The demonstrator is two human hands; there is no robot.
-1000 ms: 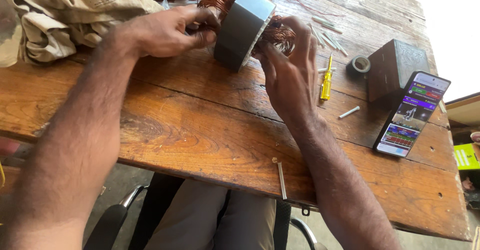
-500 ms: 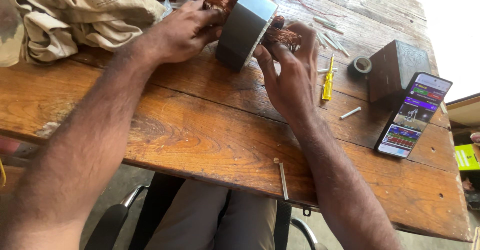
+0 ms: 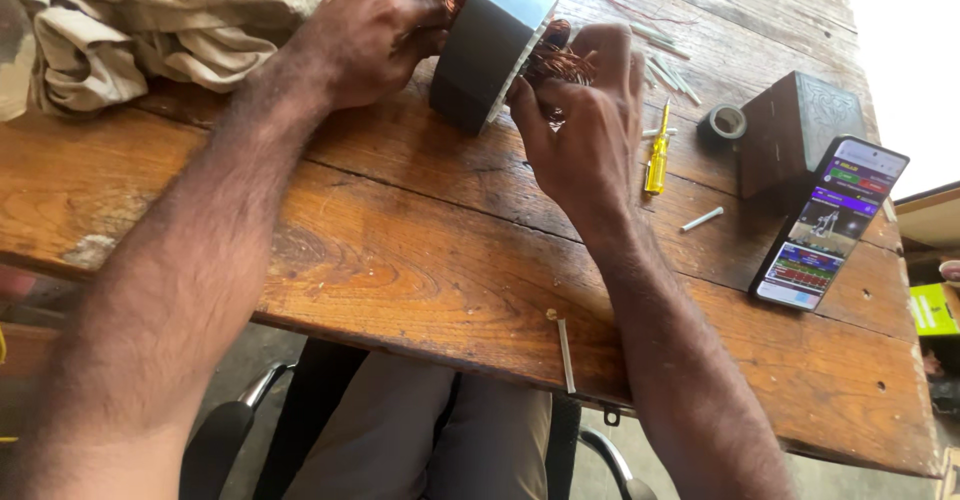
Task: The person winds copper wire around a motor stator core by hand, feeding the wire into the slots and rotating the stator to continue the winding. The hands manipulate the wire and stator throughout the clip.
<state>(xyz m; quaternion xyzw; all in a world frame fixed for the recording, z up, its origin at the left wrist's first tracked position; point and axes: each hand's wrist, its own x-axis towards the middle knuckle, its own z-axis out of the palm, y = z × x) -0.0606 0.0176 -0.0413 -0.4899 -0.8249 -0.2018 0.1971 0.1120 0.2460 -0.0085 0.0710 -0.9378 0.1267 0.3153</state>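
Observation:
A round grey metal motor stator with copper wire windings rests tilted on the wooden table, at the far middle. My left hand grips its left end, fingers in the copper coils. On the right side, my right hand presses its fingers into the copper windings, thumb against the stator's rim. Both hands hold the stator between them.
A beige cloth lies bunched at the far left. A yellow-handled screwdriver, a roll of black tape, a dark box and a lit phone lie to the right. Small white sticks are scattered behind. A nail lies near the front edge.
Both hands have shifted slightly on the stator; the right fingers have worked deeper into the copper windings. The stator stays in the same place.

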